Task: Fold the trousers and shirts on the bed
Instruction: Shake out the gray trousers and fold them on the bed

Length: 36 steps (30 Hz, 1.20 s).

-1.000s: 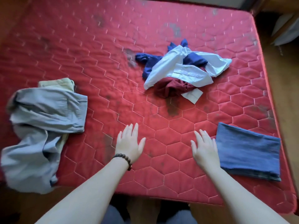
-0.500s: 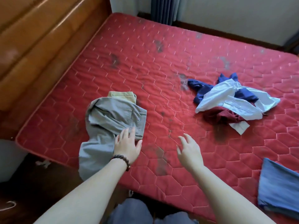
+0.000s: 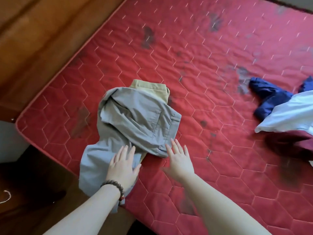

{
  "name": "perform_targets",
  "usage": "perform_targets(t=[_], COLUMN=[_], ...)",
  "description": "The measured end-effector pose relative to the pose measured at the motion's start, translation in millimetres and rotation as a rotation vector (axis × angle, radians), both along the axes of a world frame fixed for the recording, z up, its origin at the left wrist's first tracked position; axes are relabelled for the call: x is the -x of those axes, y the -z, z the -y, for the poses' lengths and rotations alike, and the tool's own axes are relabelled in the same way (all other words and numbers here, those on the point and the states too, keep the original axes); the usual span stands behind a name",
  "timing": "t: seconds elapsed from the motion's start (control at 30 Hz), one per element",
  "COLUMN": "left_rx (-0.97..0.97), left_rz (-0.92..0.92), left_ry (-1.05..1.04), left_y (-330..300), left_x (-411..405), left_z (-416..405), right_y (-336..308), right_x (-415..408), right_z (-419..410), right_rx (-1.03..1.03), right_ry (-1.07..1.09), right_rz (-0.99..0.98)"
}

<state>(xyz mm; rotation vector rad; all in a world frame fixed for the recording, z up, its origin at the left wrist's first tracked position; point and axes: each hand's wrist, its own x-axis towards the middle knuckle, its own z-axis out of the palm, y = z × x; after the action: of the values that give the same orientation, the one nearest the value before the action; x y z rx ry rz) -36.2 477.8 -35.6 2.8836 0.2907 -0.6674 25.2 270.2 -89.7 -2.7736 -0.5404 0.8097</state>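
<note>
Reaching forward over the near edge of the bed (image 3: 220,99), both hands show flat with straight, spread fingers and grip nothing. The left hand (image 3: 122,167), with a bead bracelet (image 3: 115,189) on its wrist, lies on the lower part of the grey trousers (image 3: 135,122), where the cloth hangs over the edge of the red quilted mattress. The right hand (image 3: 180,160) is a little apart from the left, palm down, its fingertips at the near corner of the trousers' waistband; whether they touch the cloth I cannot tell, as the hand is blurred. The grey trousers are crumpled and unfolded, with a pocket seam and the waistband turned toward the right hand, the fabric bunched in soft creases just beyond both hands. Under them, beyond the fingertips, a tan garment (image 3: 149,86) peeks out at the far side. Well away past the right hand lies a loose pile of a dark blue garment (image 3: 269,99), a white shirt (image 3: 288,114) over it, and a maroon garment (image 3: 291,143) nearest of the three. Beyond the left hand runs a wooden bed frame (image 3: 42,39).
</note>
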Motion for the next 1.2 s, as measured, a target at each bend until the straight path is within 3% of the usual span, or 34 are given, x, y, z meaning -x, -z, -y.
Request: perform_targets(t=[0.2,0.4,0.5,0.67,0.77,0.87,1.0,1.2], left_rx=[0.024,0.112,0.164,0.28,0.442,0.567,0.67,0.747], left_rz=[0.031,0.07,0.142,0.284,0.45,0.618,0.742,1.024], left_ry=[-0.056,-0.145,-0.139,-0.026,-0.125,-0.235,-0.179,-0.169], left_y=[34.5,9.9,-25.1,-115.4,-181.9,-247.4,-333.2,-463.4], left_x=[0.0,-5.5,-13.7,-36.1,-47.2,-54.7,-64.3,-79.5], left_z=[-15.4,-25.3,-27.8,-36.9,-47.3,-63.0,-79.8,-82.7], right_y=[64.0,40.0,-17.3,-157.8,-242.6,-316.2,-407.1,-522.6], right_x=[-34.6,-45.0,-51.1,-66.0,-73.4,-73.9,-80.2,-97.5], right_z=[-22.6,-23.1,-37.0,-85.4,-113.4,-131.7,-136.5,-96.2], right_rx=[0.101,-0.065,-0.273,-0.591,-0.7,-0.77,-0.83,-0.677], right_ry=[-0.106,-0.023,0.074,0.048,0.029,0.004,-0.069,-0.21], right_rz=[0.03,0.104,0.064,-0.016,0.001,0.039,0.201,0.341])
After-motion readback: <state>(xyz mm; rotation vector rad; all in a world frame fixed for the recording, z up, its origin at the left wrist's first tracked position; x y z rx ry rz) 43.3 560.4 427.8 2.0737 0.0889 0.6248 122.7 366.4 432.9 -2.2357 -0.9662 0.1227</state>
